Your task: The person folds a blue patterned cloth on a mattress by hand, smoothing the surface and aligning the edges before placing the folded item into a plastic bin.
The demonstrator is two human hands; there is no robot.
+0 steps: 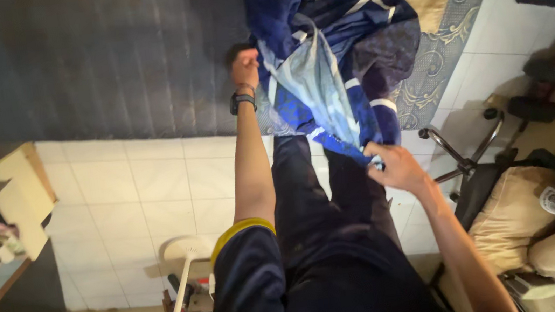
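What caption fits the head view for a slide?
Left hand and right hand hold up a blue patterned cloth over a tiled floor.

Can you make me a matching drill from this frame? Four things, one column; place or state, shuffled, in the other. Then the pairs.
Things:
1. left hand
2. right hand
3. blue garment
4. office chair

Place or state:
A. stands on the white tiles, to the right
B. stretched out, fist closed on the cloth's far edge
C. hangs bunched between both hands
D. pinches the cloth's near edge, close to the body

Pairs: 1-B, 2-D, 3-C, 4-A
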